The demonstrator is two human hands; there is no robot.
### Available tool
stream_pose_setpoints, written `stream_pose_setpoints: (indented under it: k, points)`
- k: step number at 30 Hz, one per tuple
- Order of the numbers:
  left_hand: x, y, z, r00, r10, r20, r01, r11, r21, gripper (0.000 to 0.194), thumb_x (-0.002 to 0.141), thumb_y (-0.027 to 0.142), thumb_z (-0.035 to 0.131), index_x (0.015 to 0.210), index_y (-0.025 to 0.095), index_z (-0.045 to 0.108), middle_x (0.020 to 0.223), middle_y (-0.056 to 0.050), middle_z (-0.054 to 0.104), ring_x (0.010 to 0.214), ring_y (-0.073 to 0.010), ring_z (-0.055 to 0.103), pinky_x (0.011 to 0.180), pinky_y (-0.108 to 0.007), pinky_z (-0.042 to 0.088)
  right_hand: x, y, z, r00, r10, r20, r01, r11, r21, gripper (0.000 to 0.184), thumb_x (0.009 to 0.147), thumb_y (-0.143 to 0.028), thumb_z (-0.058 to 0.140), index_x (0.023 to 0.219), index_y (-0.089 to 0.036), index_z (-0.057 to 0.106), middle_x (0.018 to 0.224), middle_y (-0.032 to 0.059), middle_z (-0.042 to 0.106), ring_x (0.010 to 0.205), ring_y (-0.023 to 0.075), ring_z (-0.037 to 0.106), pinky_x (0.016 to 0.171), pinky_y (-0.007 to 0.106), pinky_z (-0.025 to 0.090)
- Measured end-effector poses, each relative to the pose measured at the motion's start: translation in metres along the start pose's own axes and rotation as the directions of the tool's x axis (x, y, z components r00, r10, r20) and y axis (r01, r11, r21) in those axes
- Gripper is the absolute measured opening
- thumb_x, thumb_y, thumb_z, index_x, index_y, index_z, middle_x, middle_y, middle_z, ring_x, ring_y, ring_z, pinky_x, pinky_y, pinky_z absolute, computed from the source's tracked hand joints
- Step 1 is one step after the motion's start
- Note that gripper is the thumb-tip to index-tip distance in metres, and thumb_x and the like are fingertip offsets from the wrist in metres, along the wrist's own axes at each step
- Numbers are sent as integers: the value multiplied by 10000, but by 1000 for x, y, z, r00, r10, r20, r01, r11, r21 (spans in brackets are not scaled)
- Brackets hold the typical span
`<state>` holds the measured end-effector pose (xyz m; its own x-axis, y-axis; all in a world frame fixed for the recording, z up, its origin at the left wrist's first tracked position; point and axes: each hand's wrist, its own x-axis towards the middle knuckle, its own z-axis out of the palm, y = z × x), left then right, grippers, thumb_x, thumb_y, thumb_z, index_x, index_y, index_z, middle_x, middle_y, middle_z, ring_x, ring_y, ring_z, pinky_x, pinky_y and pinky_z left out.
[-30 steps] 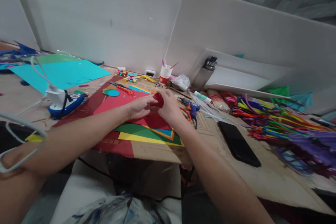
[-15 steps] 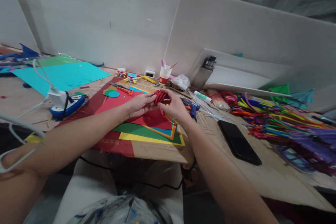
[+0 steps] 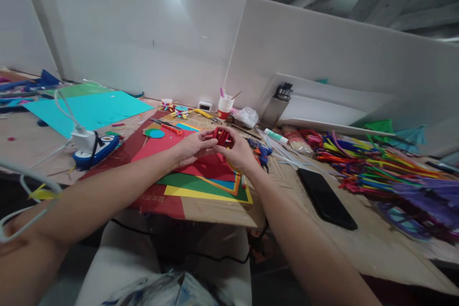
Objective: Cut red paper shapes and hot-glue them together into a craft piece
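Observation:
Both my hands meet above a stack of coloured paper sheets (image 3: 201, 182) in the middle of the table. Between them sits a small red folded paper piece (image 3: 222, 136) with fanned-out pleats. My left hand (image 3: 191, 147) pinches its left side with the fingertips. Its right side is gripped by my right hand (image 3: 239, 152), thumb on top. The red sheet (image 3: 210, 165) on top of the stack lies just under the hands.
Left: a cyan sheet (image 3: 88, 107), a blue-and-white device with a white charger (image 3: 93, 147). Behind the hands: a red-and-white paper cup (image 3: 224, 106), a metal bottle (image 3: 278, 104), a blue glue gun (image 3: 262, 150). Right: a black phone (image 3: 326, 198), a heap of coloured pipe cleaners (image 3: 387, 169). White boards wall the back.
The red piece was a tight ball one second ago and has spread into fanned pleats between my fingers. The camera tilted up slightly.

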<state>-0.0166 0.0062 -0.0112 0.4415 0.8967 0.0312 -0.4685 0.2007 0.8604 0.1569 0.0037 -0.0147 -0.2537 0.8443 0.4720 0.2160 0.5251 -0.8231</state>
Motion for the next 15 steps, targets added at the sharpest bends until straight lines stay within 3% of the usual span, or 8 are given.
stream_pose_setpoints:
  k: [3,11,15]
  points:
    - [1,-1,-2,1000,9,-30,-9,1000,6,366,729,77,833,1083,125,750,1113,-123,758,890,-155,727,842,-265,599,0,3,2,1000,4,-21,-3,999,34,579,721,-308,770,1258,-178,599,1235,121,697,1048,234,705,1001,427,547]
    - [1,-2,-2,998,14,-66,-10,998,56,346,710,58,830,1045,111,759,1080,-120,768,847,-151,726,810,-261,604,0,11,3,999,0,-51,2,999,35,656,707,-326,792,1317,-199,586,1313,121,662,1067,226,696,995,403,548]
    - [1,-2,-2,996,11,-85,-7,999,54,303,715,66,831,1009,102,765,1032,-115,776,805,-145,728,790,-250,610,0,8,2,999,10,-43,-9,999,31,567,705,-309,786,1237,-209,619,1204,91,710,1004,219,706,945,393,568]
